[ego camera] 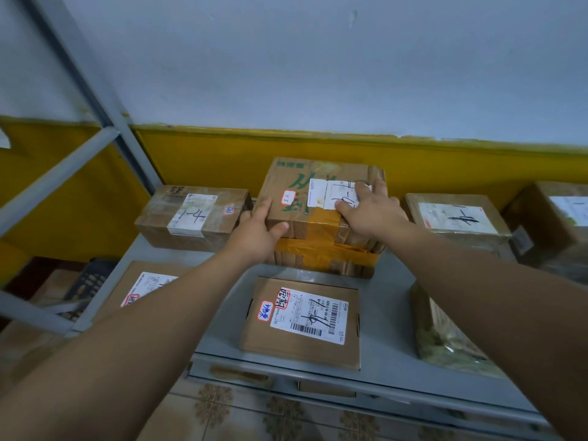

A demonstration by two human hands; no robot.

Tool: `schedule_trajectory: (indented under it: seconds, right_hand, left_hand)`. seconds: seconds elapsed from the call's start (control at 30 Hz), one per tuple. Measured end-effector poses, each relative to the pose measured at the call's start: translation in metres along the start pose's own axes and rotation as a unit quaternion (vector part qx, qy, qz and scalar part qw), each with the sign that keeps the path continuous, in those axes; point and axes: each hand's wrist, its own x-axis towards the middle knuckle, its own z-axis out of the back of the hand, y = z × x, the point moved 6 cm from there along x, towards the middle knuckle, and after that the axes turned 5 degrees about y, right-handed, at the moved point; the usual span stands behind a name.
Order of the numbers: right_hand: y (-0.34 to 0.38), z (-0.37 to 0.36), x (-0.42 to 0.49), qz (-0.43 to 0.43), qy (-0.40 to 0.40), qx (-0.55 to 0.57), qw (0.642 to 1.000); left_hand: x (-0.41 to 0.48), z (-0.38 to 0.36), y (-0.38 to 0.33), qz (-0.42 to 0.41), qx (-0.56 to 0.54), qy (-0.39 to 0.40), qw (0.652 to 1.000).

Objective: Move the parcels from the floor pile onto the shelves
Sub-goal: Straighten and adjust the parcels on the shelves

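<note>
The left hand (257, 230) is laid against the near left corner of the green-printed box (286, 176), the fingers straight along its left side and the thumb pressed on its near face. The right hand (372, 208) is spread flat on the top of the box, its fingers covering part of the white label (331, 194). Nothing is curled round; the box is held between two flat, wide hands.

The box is at the back of the grey shelf (381, 297), close to the yellow wall band (222, 160). Whether the orange-taped cardboard (324, 256) below it is its own near face or a second box cannot be told.

The step is judged to be the final settling of this parcel, with release still to be made. Much has been shelved already: a labelled box (194, 214) just left of the left hand, a flat box (302, 323) between the forearms, another (143, 288) under the left forearm, two boxes (455, 218) (556, 211) right of the right hand, and a wrapped bundle (445, 329) under the right forearm. The floor pile is not in view, so what is left cannot be told.

The long axis of the box is judged to run left to right, along the wall; its label is turned upward, with the handwriting sideways to the person.
</note>
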Motion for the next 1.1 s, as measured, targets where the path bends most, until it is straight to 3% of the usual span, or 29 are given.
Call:
schedule_trajectory:
  seconds: [0.2, 0.53, 0.9, 1.1]
  right_hand:
    - [0.002, 0.017, -0.013, 0.006, -0.011, -0.002, 1.000]
    - [-0.021, 0.054, -0.081, -0.030, -0.056, -0.050, 0.997]
    - [-0.079, 0.075, -0.142, -0.043, -0.097, -0.093, 0.990]
    - [-0.163, 0.067, -0.147, -0.058, -0.060, -0.078, 0.993]
  left_hand:
    - [-0.007, 0.022, -0.010, -0.027, 0.100, 0.021, 0.994]
    - [-0.044, 0.031, -0.054, -0.161, 0.214, 0.056, 0.962]
    - [-0.105, -0.029, -0.107, -0.298, 0.314, 0.110, 0.895]
    - [-0.115, -0.086, -0.132, -0.268, 0.287, 0.151, 0.907]
